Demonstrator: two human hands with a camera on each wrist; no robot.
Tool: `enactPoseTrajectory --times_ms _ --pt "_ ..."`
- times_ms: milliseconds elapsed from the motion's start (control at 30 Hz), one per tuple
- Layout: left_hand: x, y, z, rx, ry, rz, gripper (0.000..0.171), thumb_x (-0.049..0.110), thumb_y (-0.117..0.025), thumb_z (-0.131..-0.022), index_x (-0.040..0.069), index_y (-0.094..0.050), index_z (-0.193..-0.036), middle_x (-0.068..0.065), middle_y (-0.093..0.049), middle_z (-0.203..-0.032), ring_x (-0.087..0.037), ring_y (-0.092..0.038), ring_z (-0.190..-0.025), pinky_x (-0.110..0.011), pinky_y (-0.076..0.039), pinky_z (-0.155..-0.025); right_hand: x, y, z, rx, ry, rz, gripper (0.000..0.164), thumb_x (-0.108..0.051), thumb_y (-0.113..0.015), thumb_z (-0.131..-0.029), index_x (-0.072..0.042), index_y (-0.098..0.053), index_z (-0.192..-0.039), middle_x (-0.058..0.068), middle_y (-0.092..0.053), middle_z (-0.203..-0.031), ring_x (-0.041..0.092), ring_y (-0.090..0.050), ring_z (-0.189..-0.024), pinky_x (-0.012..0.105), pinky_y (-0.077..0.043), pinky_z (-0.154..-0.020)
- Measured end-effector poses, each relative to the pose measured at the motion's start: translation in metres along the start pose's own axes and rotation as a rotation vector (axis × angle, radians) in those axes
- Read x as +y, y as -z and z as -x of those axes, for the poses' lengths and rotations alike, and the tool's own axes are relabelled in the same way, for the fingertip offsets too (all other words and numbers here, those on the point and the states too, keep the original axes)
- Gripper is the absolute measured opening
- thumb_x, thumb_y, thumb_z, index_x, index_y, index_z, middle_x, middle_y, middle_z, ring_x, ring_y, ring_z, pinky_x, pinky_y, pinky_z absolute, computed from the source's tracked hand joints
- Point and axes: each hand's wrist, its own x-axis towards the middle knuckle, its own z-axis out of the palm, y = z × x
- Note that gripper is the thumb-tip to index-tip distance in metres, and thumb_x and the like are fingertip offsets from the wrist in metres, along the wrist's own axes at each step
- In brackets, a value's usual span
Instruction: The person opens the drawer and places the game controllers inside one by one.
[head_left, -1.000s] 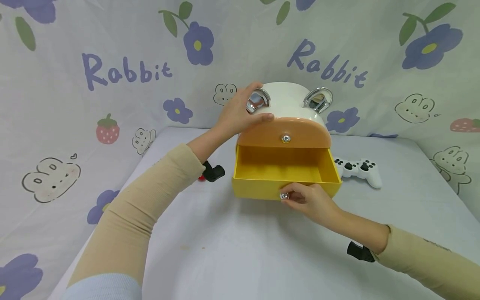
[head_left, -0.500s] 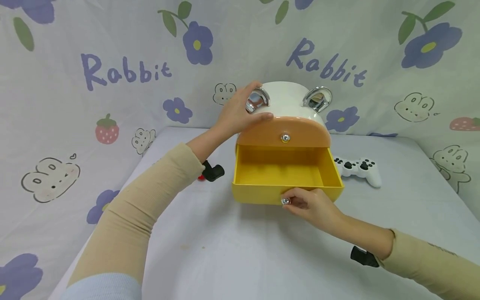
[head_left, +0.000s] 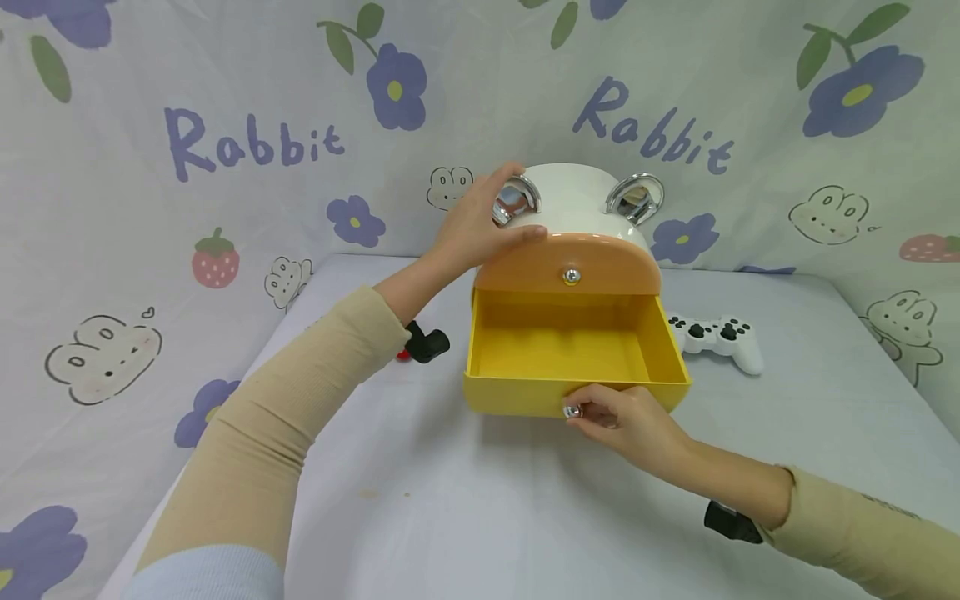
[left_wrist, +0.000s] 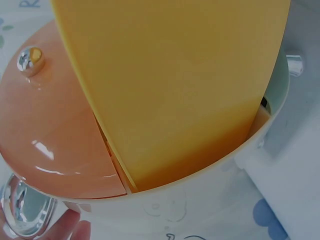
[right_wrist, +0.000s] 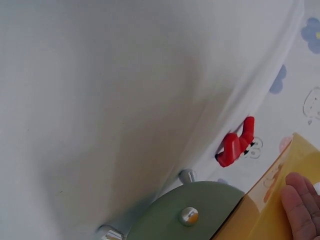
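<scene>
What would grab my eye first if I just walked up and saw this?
Most likely the bright yellow drawer, standing open in the middle of the head view, with the right hand pinching its shiny knob. Next, the white-topped chest around it, with two silvery ears, the left hand gripping at one. Behind them hangs a pale cloth with purple "Rabbit" lettering.

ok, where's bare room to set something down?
Biggest: white tabletop in front of the yellow drawer, between both sleeves. Second: tabletop right of the white controller. Crowded: the drawer's front, where the right hand pinches the knob; its right side, beside the controller; and left of the cabinet, where a red object lies.
</scene>
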Motion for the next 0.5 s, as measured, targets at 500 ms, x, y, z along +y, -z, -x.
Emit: enactPoseTrajectory --times_ms 500 --pt "-0.0015 0.0003 0.0004 0.002 -0.005 0.008 0.080 0.054 -0.070 -0.072 0.029 -0.032 -0.138 -0.004 -0.042 -0.134 -0.020 -0.045 -0.111 -0.041 -0.041 -0.090 -0.0056 -0.0017 0.0097 0.019 0.048 -0.016 0.019 0.002 -0.069 -0.077 -0.006 -0.063 -0.094 0.002 -0.069 -0.083 0.008 -0.065 -0.071 0.016 -0.051 -0.063"
